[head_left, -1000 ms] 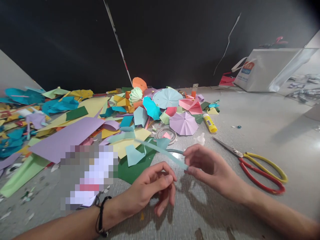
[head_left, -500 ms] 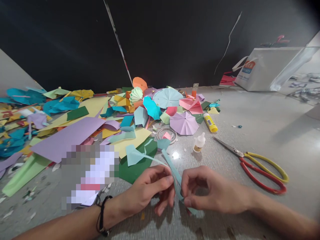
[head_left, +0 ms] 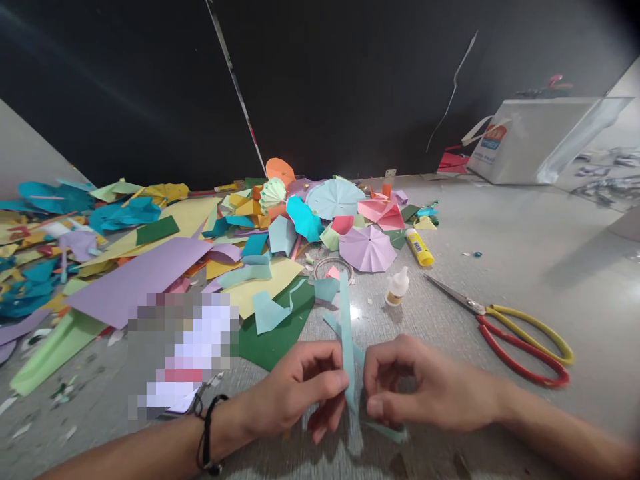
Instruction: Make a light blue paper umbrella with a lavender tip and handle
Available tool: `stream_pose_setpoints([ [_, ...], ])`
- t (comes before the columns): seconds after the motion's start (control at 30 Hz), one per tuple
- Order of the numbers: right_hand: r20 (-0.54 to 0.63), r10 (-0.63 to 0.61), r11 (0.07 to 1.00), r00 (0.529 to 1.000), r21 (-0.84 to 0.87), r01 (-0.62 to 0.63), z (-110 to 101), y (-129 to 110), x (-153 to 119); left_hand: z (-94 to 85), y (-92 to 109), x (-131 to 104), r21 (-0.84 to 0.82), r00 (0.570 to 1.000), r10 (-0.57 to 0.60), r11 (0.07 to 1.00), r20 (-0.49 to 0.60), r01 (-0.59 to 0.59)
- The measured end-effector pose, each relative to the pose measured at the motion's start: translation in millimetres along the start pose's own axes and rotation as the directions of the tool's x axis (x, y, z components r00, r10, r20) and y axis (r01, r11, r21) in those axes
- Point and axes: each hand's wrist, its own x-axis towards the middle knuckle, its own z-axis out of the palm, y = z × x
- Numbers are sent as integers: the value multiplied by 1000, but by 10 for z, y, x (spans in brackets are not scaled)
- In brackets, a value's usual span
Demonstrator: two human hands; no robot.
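Note:
My left hand [head_left: 313, 387] pinches a narrow pale blue paper strip [head_left: 347, 340] between thumb and fingers. The strip stands nearly upright, its top end free and its lower part bent toward the tabletop. Just to the right is my right hand [head_left: 410, 383], fingers curled and thumb tip close to the index finger. What lies between those fingertips, if anything, is hidden. A second pale blue strip [head_left: 359, 355] passes behind the first and runs out of sight at the right fingers. Below the right hand another pale blue strip end [head_left: 387, 432] shows on the table.
Scissors [head_left: 480, 308] lie right of a small white glue bottle [head_left: 397, 288] and a yellow glue stick [head_left: 420, 248]. A tape ring [head_left: 320, 267] and folded paper umbrella shapes [head_left: 369, 250] are beyond my hands. Coloured paper scraps [head_left: 140, 277] and a pixelated phone [head_left: 193, 357] cover the left.
The strip in my left hand has swung from leaning left to almost upright. The second strip's far end has shifted slightly toward me. My right hand has hardly moved.

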Motion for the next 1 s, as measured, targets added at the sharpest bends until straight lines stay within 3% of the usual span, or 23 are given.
stream_pose_setpoints([
  [0.17, 35, 40, 998, 999, -51, -38, 18, 23, 13, 23, -29, -39, 31, 998, 48, 998, -35, -47],
  [0.23, 36, 53, 996, 998, -68, -51, 19, 41, 24, 24, -32, -41, 78, 987, 81, 994, -141, -70],
  [0.3, 37, 71, 994, 997, -80, -67, 26, 56, 31, 15, 7, -36, 188, 932, 150, 978, -330, -91],
  [0.4, 34, 98, 993, 995, -64, -95, 47, 70, 37, -26, 179, -30, 334, 745, 352, 925, -567, -184],
  [0.47, 1, 100, 993, 995, -67, -100, 62, 77, 39, -65, 337, -39, 378, 617, 506, 862, -603, -337],
  [0.5, -19, 97, 993, 995, -72, -98, 68, 81, 39, -83, 409, -48, 426, 533, 601, 799, -596, -425],
  [0.53, -38, 92, 992, 995, -82, -95, 72, 85, 39, -97, 466, -60, 520, 417, 721, 690, -553, -503],
  [0.57, -53, 85, 991, 995, -94, -90, 76, 89, 40, -107, 501, -73, 640, 290, 835, 547, -468, -540],
  [0.6, -62, 76, 991, 995, -109, -82, 79, 93, 41, -110, 510, -84, 758, 209, 918, 396, -337, -518],
  [0.63, -66, 63, 990, 996, -125, -71, 82, 98, 43, -110, 494, -91, 852, 213, 962, 252, -169, -459],
  [0.67, -68, 46, 988, 997, -141, -56, 86, 103, 47, -106, 453, -90, 915, 307, 952, 130, -7, -382],
  [0.7, -69, 26, 987, 997, -157, -36, 91, 108, 53, -102, 394, -79, 947, 465, 877, 37, 122, -319],
  [0.73, -73, -1, 984, 997, -175, -12, 96, 111, 59, -102, 324, -58, 932, 523, 808, -84, 270, -352],
  [0.77, -85, -35, 980, 996, -197, 18, 101, 114, 64, -108, 250, -27, 918, 562, 748, -158, 352, -364],
  [0.83, -145, -130, 961, 981, -261, 89, 101, 113, 70, -141, 123, 52, 934, 634, 691, -191, 347, -303],
  [0.9, -257, -260, 921, 931, -357, 158, 70, 107, 61, -196, 50, 125, 972, 687, 688, -138, 233, -192],
  [0.97, -408, -406, 860, 818, -472, 192, -26, 100, 39, -251, 31, 169, 985, 709, 684, -115, 171, -127],
  [1.0, -487, -476, 828, 732, -528, 187, -107, 97, 25, -273, 34, 180, 988, 717, 680, -112, 154, -106],
])
